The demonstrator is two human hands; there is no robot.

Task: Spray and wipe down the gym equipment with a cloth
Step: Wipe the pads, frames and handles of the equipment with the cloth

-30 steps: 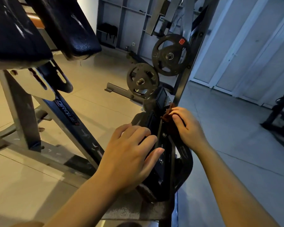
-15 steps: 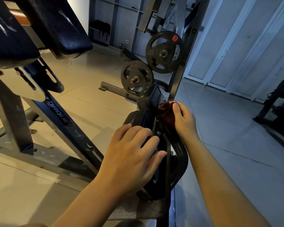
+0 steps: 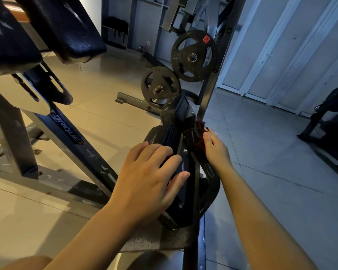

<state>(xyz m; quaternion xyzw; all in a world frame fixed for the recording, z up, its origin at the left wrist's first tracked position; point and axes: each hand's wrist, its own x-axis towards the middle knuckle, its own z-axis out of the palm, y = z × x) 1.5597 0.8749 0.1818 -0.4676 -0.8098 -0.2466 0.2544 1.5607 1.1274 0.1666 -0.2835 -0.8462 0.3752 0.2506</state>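
A black metal bracket of the gym machine (image 3: 185, 172) runs up the middle of the view, with a weight plate (image 3: 211, 184) on its right side. My left hand (image 3: 148, 178) rests on the bracket's left face with fingers spread and loosely bent. My right hand (image 3: 216, 148) presses a dark red cloth (image 3: 200, 133) against the bracket's right side, fingers curled over the cloth. Most of the cloth is hidden behind the bracket and my fingers. No spray bottle is in view.
Two black weight plates (image 3: 193, 55) (image 3: 160, 87) hang on pegs behind. A padded bench (image 3: 62, 26) and its slanted frame (image 3: 66, 129) fill the left. Tiled floor lies on both sides; another dark machine (image 3: 330, 117) stands at the far right.
My right hand with the cloth has slid down and to the right along the bracket's right side. My left hand has stayed on the left face.
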